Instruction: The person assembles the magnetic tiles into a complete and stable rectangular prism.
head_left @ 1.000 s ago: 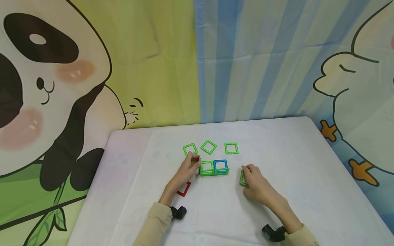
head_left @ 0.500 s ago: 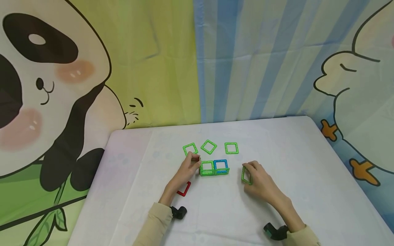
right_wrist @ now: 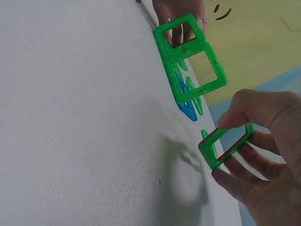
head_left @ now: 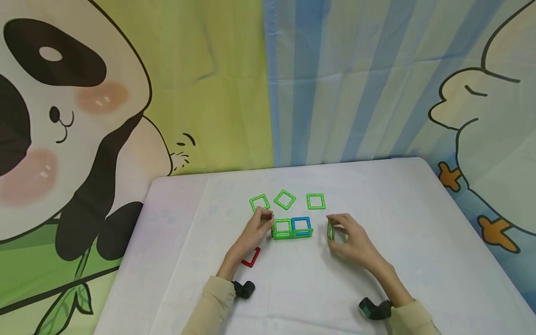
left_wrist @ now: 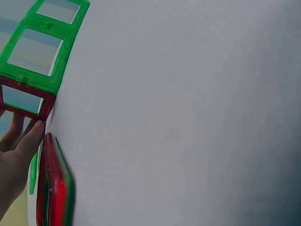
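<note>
A low box of square magnetic tiles stands mid-table, with green tiles (head_left: 282, 236) along the front and a blue tile (head_left: 300, 218) upright at the back. At the box's left end my left hand (head_left: 251, 233) pinches a dark red tile (left_wrist: 45, 106) by its edges. To the right of the box, a short gap away, my right hand (head_left: 355, 244) holds a green tile (right_wrist: 210, 151) upright between thumb and fingers. Red shows along that tile's edge in the right wrist view.
Behind the box lie three flat green tiles, the left one (head_left: 252, 203), the middle one (head_left: 290, 204) and the right one (head_left: 316, 208). A red tile (head_left: 256, 255) lies by my left wrist, partly hidden. The white table (head_left: 377, 195) ends at printed curtains.
My right hand has turned the green tile from slanted to upright, and its fingers have shifted slightly away from me. The left hand keeps its place at the box.
</note>
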Demonstrator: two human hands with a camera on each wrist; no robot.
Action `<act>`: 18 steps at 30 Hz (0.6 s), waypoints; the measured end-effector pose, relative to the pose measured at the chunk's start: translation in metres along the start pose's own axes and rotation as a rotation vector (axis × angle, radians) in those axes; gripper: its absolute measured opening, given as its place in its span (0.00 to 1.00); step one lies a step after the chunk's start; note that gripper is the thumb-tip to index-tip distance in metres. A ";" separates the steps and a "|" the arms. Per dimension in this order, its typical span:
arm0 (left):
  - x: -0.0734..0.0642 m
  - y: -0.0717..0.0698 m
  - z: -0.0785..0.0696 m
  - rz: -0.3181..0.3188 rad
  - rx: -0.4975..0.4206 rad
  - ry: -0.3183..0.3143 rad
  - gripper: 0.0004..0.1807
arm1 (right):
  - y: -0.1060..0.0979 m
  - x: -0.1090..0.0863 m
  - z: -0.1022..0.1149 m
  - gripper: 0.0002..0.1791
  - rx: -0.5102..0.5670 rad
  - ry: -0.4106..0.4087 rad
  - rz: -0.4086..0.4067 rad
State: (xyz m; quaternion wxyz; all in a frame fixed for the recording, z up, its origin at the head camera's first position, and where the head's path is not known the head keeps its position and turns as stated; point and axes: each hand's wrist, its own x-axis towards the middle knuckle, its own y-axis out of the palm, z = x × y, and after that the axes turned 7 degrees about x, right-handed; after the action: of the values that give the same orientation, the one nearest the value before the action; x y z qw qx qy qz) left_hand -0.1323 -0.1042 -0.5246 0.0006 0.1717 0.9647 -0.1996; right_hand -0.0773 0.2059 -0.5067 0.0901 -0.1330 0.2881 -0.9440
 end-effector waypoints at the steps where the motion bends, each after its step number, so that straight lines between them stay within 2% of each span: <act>1: 0.000 0.000 0.001 0.004 0.000 0.004 0.19 | 0.000 0.001 -0.001 0.38 0.028 0.005 0.002; 5: 0.000 -0.002 0.002 0.014 0.003 0.016 0.19 | -0.001 0.005 -0.007 0.39 0.151 0.035 0.022; 11: -0.001 -0.003 0.000 0.022 0.022 0.019 0.18 | -0.002 0.011 -0.016 0.38 0.366 0.159 0.075; 14: -0.001 -0.003 -0.001 0.022 0.023 0.019 0.18 | -0.002 0.014 -0.019 0.38 0.431 0.200 0.087; 18: -0.001 -0.003 -0.001 0.015 0.014 0.020 0.18 | -0.001 0.017 -0.021 0.38 0.459 0.209 0.105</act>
State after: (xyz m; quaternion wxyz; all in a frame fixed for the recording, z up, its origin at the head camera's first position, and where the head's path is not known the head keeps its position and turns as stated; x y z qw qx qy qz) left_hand -0.1320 -0.1065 -0.5229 -0.0087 0.1807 0.9620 -0.2045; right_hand -0.0998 0.2134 -0.5196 0.1365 0.0045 0.0805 -0.9874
